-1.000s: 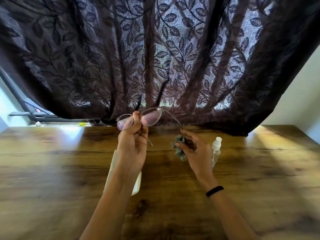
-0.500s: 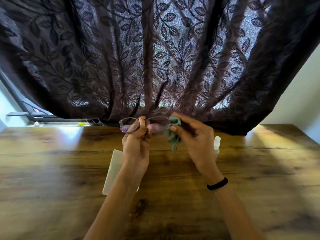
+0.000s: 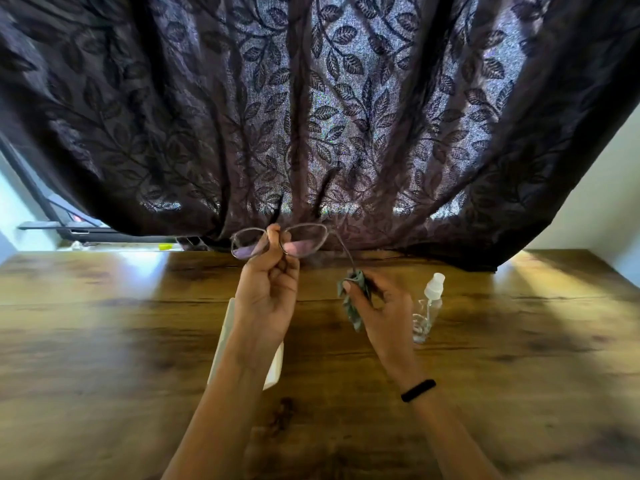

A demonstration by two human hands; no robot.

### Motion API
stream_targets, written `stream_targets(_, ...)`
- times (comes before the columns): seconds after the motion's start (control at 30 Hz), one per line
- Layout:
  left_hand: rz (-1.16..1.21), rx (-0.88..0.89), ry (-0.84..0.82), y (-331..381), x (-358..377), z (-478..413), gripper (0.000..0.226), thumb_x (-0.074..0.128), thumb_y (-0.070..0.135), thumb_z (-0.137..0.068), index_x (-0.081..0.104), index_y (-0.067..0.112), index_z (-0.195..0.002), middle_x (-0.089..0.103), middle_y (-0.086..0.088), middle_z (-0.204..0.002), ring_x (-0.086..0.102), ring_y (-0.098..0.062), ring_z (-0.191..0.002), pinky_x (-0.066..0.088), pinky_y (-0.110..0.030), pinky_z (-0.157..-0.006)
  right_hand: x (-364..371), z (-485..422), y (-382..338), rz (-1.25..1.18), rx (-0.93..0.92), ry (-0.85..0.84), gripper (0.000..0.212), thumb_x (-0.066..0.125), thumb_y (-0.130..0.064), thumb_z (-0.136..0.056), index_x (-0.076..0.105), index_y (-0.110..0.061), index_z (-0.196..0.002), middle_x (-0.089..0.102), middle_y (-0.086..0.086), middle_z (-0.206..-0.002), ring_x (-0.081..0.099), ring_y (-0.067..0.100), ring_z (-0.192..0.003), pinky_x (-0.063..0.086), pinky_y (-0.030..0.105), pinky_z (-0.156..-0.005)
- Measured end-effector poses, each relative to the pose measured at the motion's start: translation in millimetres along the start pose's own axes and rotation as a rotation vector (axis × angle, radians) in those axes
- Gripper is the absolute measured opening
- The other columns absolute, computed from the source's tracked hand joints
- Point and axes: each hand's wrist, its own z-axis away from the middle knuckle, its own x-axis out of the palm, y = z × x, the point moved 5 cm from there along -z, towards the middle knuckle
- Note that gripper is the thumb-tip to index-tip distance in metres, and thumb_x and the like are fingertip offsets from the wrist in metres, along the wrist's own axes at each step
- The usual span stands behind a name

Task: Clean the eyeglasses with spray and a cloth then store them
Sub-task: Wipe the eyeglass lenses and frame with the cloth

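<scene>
The left hand is raised above a wooden table, palm turned toward the camera, and the eyeglasses are pinched at their bridge between its thumb and fingers. The right hand is held lower and to the right, with a black band worn on its wrist. A crumpled grey-green cloth is gripped between the thumb and fingertips of the right hand, and the tip of one open temple arm of the glasses is wrapped in the top of that cloth. Both forearms are seen entering from the bottom edge.

Beneath the left wrist, a flat white case is lying on the table, mostly hidden by the arm, so whether it is open or closed cannot be told. Just beside the right hand, on its right, a small clear spray bottle with a white nozzle is standing upright on the table.

The glasses are held up in the air, lenses facing the camera, with a faint pink-purple tint visible in the lower part of each lens. Behind them, at the far edge of the table, a dark curtain patterned with leaves is hung across the whole background, with daylight showing through its weave. A strip of bright window is visible at the far left, and a pale wall at the far right.
</scene>
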Motion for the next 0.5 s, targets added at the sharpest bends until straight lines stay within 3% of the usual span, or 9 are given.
stream_targets(0.17, 0.052, -0.01, -0.076, 2, -6, -3, 0.023, 0.054, -0.002, -0.069, 0.07, 0.013, -0.064, 0.066, 0.006, -0.059, 0.062, 0.0, -0.054, 0.046, -0.009, -0.044, 7, 14, 13, -0.098, 0.134, -0.081, 0.014, 0.067, -0.016, -0.079, 0.066, -0.016, -0.093, 0.069, -0.01, -0.083, 0.066, 0.001, -0.076, 0.05, 0.011, -0.065)
stream_targets(0.27, 0.033, -0.028, -0.132, 4, -9, -6, 0.02, 0.063, -0.002, -0.058, 0.072, 0.015, -0.061, 0.067, 0.007, -0.063, 0.063, -0.002, -0.059, 0.048, -0.011, -0.046, 11, 19, 19, -0.183, 0.208, -0.184, 0.016, 0.07, -0.012, -0.076, 0.067, -0.023, -0.088, 0.071, -0.012, -0.079, 0.067, 0.002, -0.075, 0.051, 0.013, -0.065)
stream_targets(0.37, 0.019, 0.009, -0.162, 11, -18, -13, 0.049, 0.037, -0.008, -0.081, 0.068, 0.015, -0.053, 0.068, 0.007, -0.061, 0.065, -0.002, -0.065, 0.054, -0.017, -0.06, 9, 20, 22, -0.207, 0.272, -0.334, 0.022, 0.069, -0.01, -0.075, 0.067, -0.03, -0.085, 0.071, -0.018, -0.078, 0.067, -0.001, -0.079, 0.051, 0.012, -0.068)
stream_targets(0.43, 0.052, -0.076, -0.31, 12, -14, -10, 0.045, 0.03, -0.007, -0.081, 0.071, 0.009, -0.072, 0.072, 0.0, -0.081, 0.067, -0.009, -0.081, 0.053, -0.02, -0.075, 2, 18, 25, -0.202, 0.296, -0.354, 0.023, 0.067, -0.01, -0.077, 0.066, -0.031, -0.087, 0.07, -0.014, -0.088, 0.066, -0.001, -0.082, 0.052, 0.015, -0.071)
stream_targets(0.5, 0.072, -0.07, -0.363, 14, -16, -9, 0.038, 0.027, -0.007, -0.085, 0.062, -0.003, -0.098, 0.067, -0.013, -0.104, 0.062, -0.022, -0.099, 0.046, -0.029, -0.092, -8, 11, 28, -0.232, 0.321, -0.276, 0.024, 0.065, -0.008, -0.078, 0.066, -0.03, -0.089, 0.069, -0.007, -0.094, 0.066, 0.004, -0.086, 0.053, 0.019, -0.075)
